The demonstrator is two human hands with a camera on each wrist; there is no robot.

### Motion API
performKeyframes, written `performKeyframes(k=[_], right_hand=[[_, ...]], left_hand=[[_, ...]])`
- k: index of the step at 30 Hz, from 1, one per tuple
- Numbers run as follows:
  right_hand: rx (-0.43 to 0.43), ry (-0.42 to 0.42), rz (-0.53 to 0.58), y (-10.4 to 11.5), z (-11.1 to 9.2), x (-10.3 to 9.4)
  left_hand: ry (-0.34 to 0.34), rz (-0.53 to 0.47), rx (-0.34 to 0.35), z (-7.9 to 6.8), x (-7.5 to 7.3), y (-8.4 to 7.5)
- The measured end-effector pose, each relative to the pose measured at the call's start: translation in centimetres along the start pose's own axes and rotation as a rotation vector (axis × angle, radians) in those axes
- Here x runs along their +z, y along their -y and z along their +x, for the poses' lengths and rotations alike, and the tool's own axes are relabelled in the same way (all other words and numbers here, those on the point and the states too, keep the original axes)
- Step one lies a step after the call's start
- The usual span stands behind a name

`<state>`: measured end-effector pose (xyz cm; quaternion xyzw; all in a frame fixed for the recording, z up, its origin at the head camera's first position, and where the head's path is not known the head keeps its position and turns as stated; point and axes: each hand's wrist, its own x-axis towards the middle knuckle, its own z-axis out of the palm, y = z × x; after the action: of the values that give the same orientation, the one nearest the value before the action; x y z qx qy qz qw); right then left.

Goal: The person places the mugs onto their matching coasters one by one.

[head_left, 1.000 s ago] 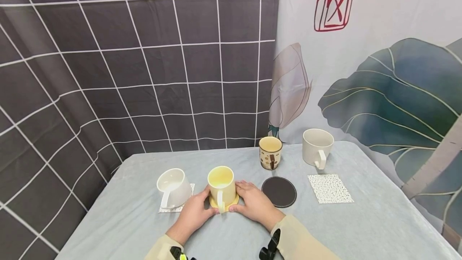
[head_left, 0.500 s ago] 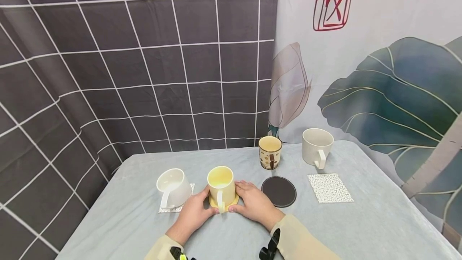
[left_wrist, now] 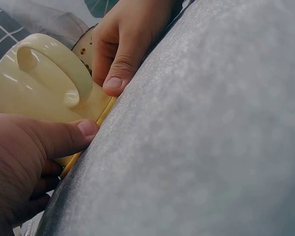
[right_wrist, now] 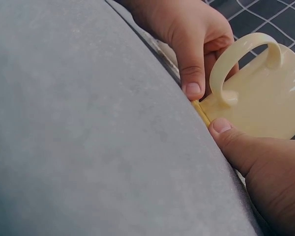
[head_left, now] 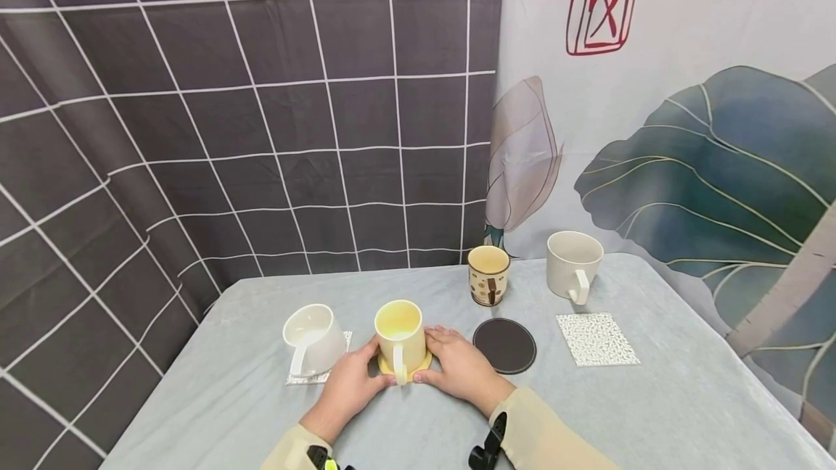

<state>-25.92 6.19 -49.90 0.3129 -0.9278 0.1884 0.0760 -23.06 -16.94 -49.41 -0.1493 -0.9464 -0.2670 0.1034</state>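
Note:
A pale yellow mug (head_left: 406,343) stands upright on a yellow coaster (head_left: 424,365), its handle toward me. My left hand (head_left: 348,381) holds the coaster's left side, thumb at the front edge and fingers bent around the side. From the right, my right hand (head_left: 469,370) holds the opposite side in the same way. Both thumbtips lie low by the coaster's edge (left_wrist: 104,113) in the left wrist view. In the right wrist view, the mug's handle (right_wrist: 225,66) rises above the two thumbs. The hands hide much of the coaster's rim.
Left of the hands, a white mug (head_left: 320,347) sits tilted on a white patterned coaster (head_left: 302,381). A black round coaster (head_left: 504,347) lies to the right, with a spotted cup (head_left: 483,287) behind it. Farther right are a ribbed mug (head_left: 564,270) and a speckled square coaster (head_left: 597,339).

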Motion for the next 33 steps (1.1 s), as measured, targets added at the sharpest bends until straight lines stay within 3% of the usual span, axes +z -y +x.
performKeyframes(k=[33], right_hand=[[-0.004, -0.014, -0.032, -0.18, -0.02, 0.24]], left_hand=[[0.014, -0.026, 0.005, -0.11, 0.4, 0.23]])
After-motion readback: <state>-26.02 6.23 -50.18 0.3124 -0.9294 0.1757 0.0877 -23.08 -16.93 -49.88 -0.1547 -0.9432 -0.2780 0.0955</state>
